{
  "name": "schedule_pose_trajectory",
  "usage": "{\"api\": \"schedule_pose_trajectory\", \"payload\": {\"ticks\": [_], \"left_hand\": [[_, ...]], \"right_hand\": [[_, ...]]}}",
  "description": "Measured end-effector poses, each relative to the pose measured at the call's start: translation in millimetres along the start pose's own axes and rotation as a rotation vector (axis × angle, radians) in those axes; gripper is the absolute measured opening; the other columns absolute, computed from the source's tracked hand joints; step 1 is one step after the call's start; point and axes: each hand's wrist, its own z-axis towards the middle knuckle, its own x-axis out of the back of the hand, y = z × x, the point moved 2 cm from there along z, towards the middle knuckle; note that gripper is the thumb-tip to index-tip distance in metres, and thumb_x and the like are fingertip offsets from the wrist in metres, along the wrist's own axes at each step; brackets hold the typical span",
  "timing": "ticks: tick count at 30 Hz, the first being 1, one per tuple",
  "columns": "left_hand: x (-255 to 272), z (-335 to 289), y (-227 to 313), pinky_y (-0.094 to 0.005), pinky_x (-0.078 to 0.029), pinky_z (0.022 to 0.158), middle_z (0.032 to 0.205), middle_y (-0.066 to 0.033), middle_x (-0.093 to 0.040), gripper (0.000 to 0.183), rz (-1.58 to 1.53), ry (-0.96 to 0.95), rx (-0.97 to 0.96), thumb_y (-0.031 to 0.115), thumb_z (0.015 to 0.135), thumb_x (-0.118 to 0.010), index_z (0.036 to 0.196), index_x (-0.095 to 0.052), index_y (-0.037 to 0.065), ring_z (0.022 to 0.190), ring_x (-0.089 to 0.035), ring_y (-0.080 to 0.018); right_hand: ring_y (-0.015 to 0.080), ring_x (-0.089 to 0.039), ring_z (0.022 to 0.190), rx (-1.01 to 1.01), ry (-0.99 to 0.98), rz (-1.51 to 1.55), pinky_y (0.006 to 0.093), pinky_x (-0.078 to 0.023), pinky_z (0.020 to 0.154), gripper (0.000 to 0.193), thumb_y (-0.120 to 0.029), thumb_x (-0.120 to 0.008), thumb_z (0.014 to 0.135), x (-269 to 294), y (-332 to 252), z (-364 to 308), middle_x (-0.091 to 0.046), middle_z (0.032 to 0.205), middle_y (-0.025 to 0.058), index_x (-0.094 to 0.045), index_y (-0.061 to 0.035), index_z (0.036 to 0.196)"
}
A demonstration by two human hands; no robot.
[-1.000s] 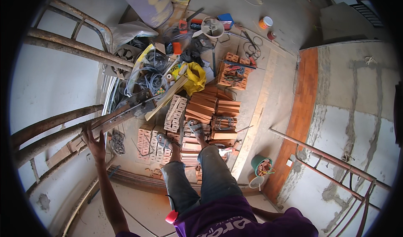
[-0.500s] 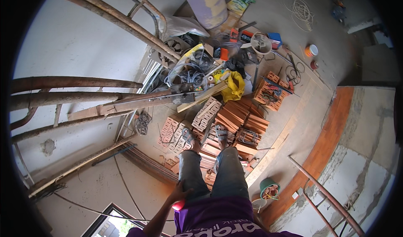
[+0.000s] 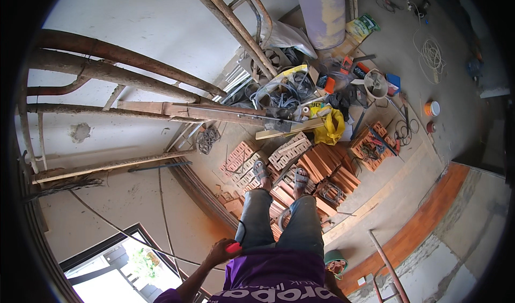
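Observation:
My left hand (image 3: 217, 253) is curled at my left hip, beside the hem of my purple shirt (image 3: 257, 268). A bright red-pink piece (image 3: 233, 247) sticks out of its grip, with a thin dark loop near it against my jeans; its kind is not clear. Right of the shirt only a strip of my right arm (image 3: 335, 289) shows, and that hand is out of sight. My feet, in grey sandals (image 3: 301, 178), rest on stacked hollow red bricks (image 3: 289, 150) below me.
Rusty scaffold pipes (image 3: 129, 77) cross the left side, with a wooden plank (image 3: 193, 111) among them. Ahead lie a yellow bag (image 3: 332, 127), a bucket (image 3: 375, 84) and tangled cables. A green bucket of rubble (image 3: 335, 263) stands at right, near another pipe (image 3: 387, 265).
The whole view has swung, so the bricks and clutter sit further right and more of the window shows at lower left. My left hand has come up slightly from my thigh, still with the red-pink piece.

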Motion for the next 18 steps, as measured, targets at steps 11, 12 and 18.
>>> {"api": "schedule_pose_trajectory", "payload": {"ticks": [11, 12, 18], "left_hand": [[114.0, -70.0, -24.3, -0.0301, -0.055, 0.077, 0.102, -0.0057, -0.071, 0.043, -0.480, -0.291, 0.250, 0.029, 0.083, -0.077, 0.117, -0.067, 0.006, 0.088, -0.066, -0.0147], [139.4, -82.3, -29.2, -0.0280, -0.056, 0.071, 0.096, -0.0062, -0.071, 0.041, -0.514, -0.241, 0.289, 0.028, 0.085, -0.076, 0.117, -0.067, 0.006, 0.083, -0.066, -0.0138], [120.8, -30.3, 28.1, -0.0309, -0.057, 0.073, 0.104, -0.0097, -0.066, 0.049, -1.023, -0.154, 0.156, 0.042, 0.098, -0.053, 0.126, -0.054, 0.001, 0.086, -0.066, -0.0171]], "right_hand": [[0.0172, -0.066, 0.071, 0.309, 0.631, 0.097, 0.0299, -0.052, 0.066, 0.022, -0.010, -0.050, 0.095, 119.2, -92.1, 101.0, -0.067, 0.079, 0.0106, -0.063, 0.0019, 0.108], [0.0182, -0.066, 0.073, 0.358, 0.601, 0.103, 0.0305, -0.053, 0.067, 0.023, -0.011, -0.051, 0.095, 112.7, -108.2, 115.0, -0.067, 0.081, 0.0109, -0.063, 0.0019, 0.109], [0.0330, -0.057, 0.115, 0.947, 0.031, 0.026, 0.0417, -0.044, 0.098, 0.060, -0.030, -0.071, 0.086, 39.2, -309.3, 158.0, -0.056, 0.125, 0.0190, -0.049, -0.0036, 0.135]]}}
